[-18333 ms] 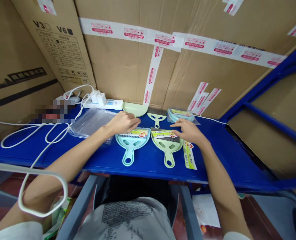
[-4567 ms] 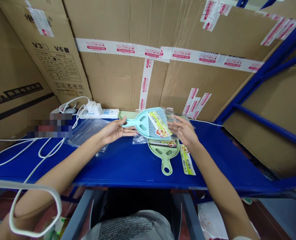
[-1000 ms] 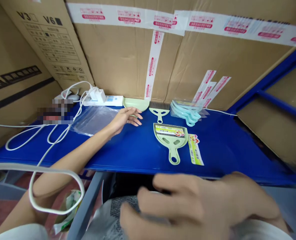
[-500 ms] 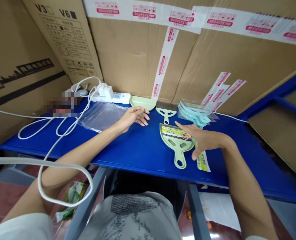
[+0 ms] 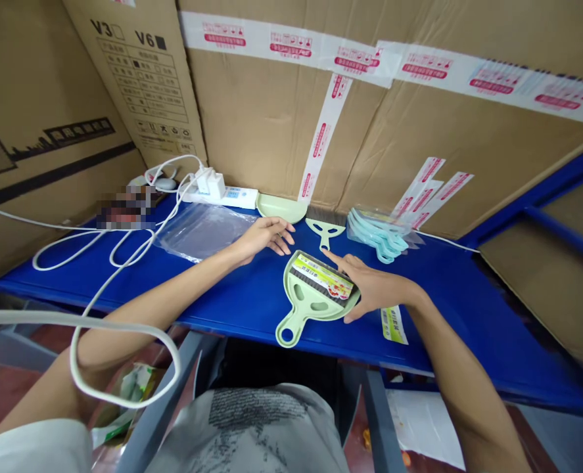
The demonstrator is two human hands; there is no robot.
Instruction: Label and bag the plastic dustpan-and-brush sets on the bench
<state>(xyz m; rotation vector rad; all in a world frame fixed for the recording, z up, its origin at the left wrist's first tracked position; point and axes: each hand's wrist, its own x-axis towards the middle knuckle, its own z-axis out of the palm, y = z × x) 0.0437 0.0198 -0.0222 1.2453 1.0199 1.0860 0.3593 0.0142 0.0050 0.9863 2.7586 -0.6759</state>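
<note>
A light green dustpan with a brush and a printed label lies on the blue shelf, handle pointing toward the front left. My right hand grips its wide end. My left hand rests open on the shelf beside a pile of clear plastic bags. Behind it lie a green dustpan part and a small green brush. A stack of bagged light blue dustpans sits at the back right. A loose printed label lies by my right wrist.
Taped cardboard boxes wall off the back and left. A white power strip with plugs and looping white cables occupy the back left. A blue rack frame rises at the right.
My right hand has taken hold of the green dustpan and turned it, so its handle now points front left. The left hand has stayed put.
</note>
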